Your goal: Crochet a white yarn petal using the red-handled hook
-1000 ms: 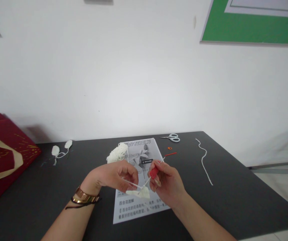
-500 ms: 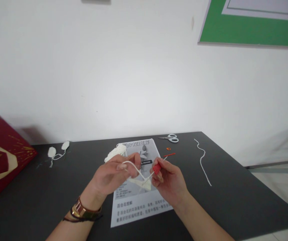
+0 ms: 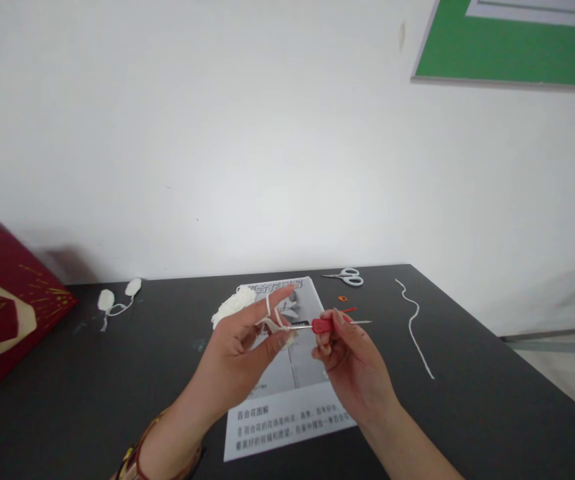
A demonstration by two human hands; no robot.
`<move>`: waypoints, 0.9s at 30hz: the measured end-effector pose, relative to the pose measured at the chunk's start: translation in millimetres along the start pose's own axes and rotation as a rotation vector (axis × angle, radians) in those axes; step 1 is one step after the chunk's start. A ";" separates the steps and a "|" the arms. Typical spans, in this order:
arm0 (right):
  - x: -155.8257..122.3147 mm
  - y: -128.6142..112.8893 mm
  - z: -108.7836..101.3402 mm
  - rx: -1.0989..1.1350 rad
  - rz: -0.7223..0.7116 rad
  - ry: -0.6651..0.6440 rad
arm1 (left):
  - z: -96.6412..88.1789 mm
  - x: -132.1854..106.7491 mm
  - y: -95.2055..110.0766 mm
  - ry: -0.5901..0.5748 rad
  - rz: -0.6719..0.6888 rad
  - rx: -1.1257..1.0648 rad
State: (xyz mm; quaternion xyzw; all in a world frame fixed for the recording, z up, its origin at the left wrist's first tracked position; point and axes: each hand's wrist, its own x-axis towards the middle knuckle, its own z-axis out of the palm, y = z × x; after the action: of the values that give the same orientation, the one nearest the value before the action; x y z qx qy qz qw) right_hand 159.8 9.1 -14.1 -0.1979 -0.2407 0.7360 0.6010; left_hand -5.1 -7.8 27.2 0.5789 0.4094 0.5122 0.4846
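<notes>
My right hand (image 3: 350, 357) is closed around the red grip of a crochet hook (image 3: 322, 325), whose metal shaft points left. At its tip is a small white crochet piece (image 3: 273, 325), pinched between the thumb and fingers of my left hand (image 3: 247, 353) and partly hidden by them. White yarn (image 3: 268, 305) wraps around the raised left index finger and runs down to the hook. Behind that hand lies a ball of white yarn (image 3: 232, 305). Both hands are above a printed pattern sheet (image 3: 287, 437).
Scissors (image 3: 350, 277), an orange stitch marker (image 3: 342, 299) and a red needle (image 3: 349, 309) lie at the back of the black table (image 3: 167, 373). A loose white yarn strand (image 3: 412, 327) is to the right. At left are two white crocheted petals (image 3: 106, 300) and a red bag (image 3: 7, 307).
The left index finger has risen with yarn wrapped around it. The hook has swung level, its tip now at the crochet piece, which has come up from over the sheet. The view has shifted slightly.
</notes>
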 end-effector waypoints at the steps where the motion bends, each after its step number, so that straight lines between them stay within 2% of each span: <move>1: -0.4 -0.1 -0.1 0.003 0.000 0.005 | 0.0 -0.4 -0.6 0.000 -0.026 -0.032; 7: -1.1 -1.4 -0.1 0.006 0.014 0.051 | 3.9 -1.2 -5.3 0.004 -0.101 -0.147; 18: -0.9 -4.1 0.1 -0.047 -0.025 0.069 | 8.8 -1.1 -5.7 0.135 -0.026 -0.027; 27: -3.2 -8.3 -0.2 -0.144 -0.126 0.097 | 8.9 -2.9 -1.5 0.127 0.055 0.112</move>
State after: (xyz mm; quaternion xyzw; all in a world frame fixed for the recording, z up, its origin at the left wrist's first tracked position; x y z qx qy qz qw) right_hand 167.1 7.4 -9.3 -0.2602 -0.2755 0.6674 0.6411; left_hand 3.3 -11.6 25.1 0.5823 0.4513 0.5373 0.4105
